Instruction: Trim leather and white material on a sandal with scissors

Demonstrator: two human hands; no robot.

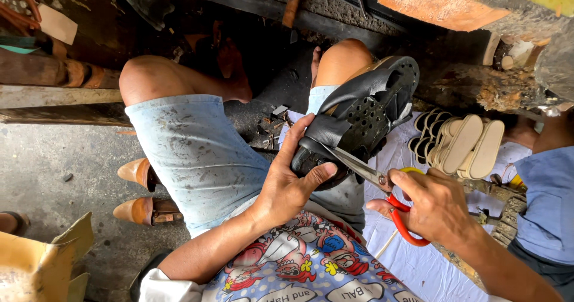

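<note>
You trim a black shoe upper (365, 113) with scissors (382, 188) over your lap.

The upper rests on your right thigh, perforated side up; your left hand (287, 182) is clamped around its near end, thumb on top. Your right hand (433, 203) is closed through the red handles, the blades touching the upper's near edge. Just right, pale soles (460, 146) lie stacked on a white sheet (418, 266). Tan shoes (143, 191) sit on the floor (48, 164) to your left.
</note>
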